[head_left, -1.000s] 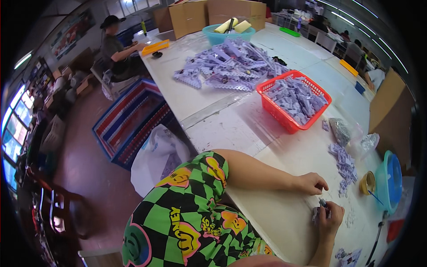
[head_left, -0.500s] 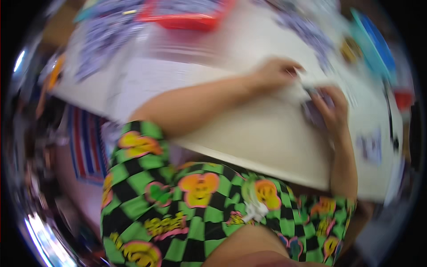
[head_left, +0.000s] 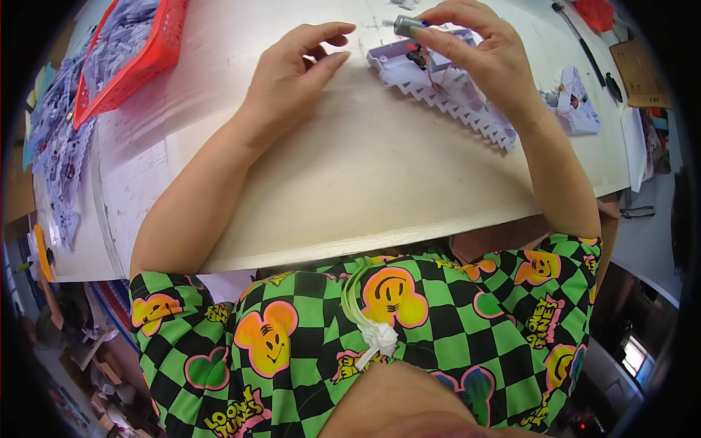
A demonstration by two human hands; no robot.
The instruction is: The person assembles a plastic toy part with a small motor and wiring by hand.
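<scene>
Between the thumb and fingers of my right hand (head_left: 496, 62) is a small silver cylindrical motor (head_left: 408, 27), held up over the table's far middle. Beneath that hand lies a pale lilac plastic shell (head_left: 467, 109) with a row of teeth along its near edge. Thin red and black wires show inside it, partly covered by my fingers. My left hand (head_left: 292, 69) hovers to the left of the shell, its thumb and index finger apart and nothing visible between them.
A red plastic basket (head_left: 135, 73) full of lilac parts stands at the left, with more parts heaped beside it (head_left: 62, 164). Another wired lilac piece (head_left: 573, 106) lies to the right. Beyond it are a black rod-like tool (head_left: 580, 44) and a cardboard box (head_left: 641, 73).
The view has swung and sharpened, so the basket now appears at the left. My hands have drawn further apart, and the motor now shows clearly in my right hand above the shell.
</scene>
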